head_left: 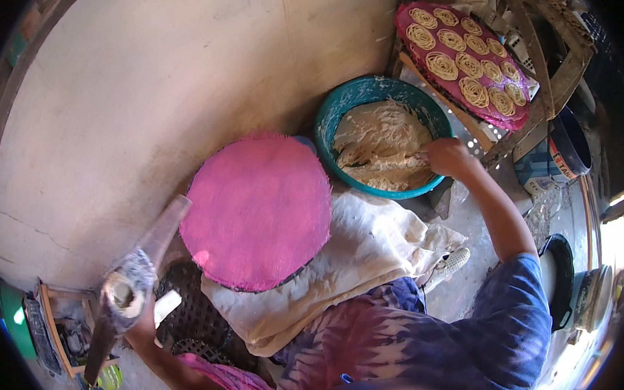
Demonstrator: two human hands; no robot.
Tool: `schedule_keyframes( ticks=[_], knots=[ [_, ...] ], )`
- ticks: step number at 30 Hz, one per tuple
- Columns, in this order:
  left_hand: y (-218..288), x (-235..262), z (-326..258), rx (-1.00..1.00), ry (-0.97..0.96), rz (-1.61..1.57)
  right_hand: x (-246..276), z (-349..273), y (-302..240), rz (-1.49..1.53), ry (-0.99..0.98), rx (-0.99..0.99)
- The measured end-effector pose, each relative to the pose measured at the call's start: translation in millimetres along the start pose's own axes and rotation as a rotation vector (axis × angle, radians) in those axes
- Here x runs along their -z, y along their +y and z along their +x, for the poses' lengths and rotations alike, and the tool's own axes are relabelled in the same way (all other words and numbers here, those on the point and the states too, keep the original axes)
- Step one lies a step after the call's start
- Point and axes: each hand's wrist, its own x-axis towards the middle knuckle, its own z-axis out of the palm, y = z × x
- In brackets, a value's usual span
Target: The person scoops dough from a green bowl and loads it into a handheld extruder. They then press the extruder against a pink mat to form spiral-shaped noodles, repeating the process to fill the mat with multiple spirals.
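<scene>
My left hand (144,325) is closed around a long wooden press-like tool (125,293), a bar with a round opening in its middle wrapped in clear plastic. The tool is held tilted at the lower left, its upper end close to a round tray covered in pink cloth (260,212). My right hand (447,157) reaches over the rim of a teal basin (329,113), its fingers closed at the edge of a thick beige dough (383,138). Whatever those fingers grip is hidden. The pink tray rests over a pale cloth (392,240) on my lap.
At the upper right, a pink tray (458,95) bearing several coiled noodle-like rounds leans by a wooden frame (567,76). Buckets (569,143) and a dark tub (558,281) stand along the right. A wall (144,98) rises ahead; a black crate (190,300) lies lower left.
</scene>
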Motion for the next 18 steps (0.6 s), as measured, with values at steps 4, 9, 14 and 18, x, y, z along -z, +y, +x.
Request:
schedule_keyframes(
  ticks=[4, 9, 14, 18],
  knots=[
    [-4, -12, -4, -0.167, -0.044, 0.221, -50, 41, -6, -0.186, -0.056, 0.029],
    [0, -8, -15, -0.164, -0.029, 0.308, -100, 62, -34, -0.035, -0.131, 0.054],
    [11, -16, -12, -0.184, -0.024, 0.357, -104, 57, -54, 0.098, -0.066, 0.011],
    [34, -27, 9, -0.226, 0.001, 0.412, -79, 12, -61, 0.273, -0.044, 0.059]
  ],
)
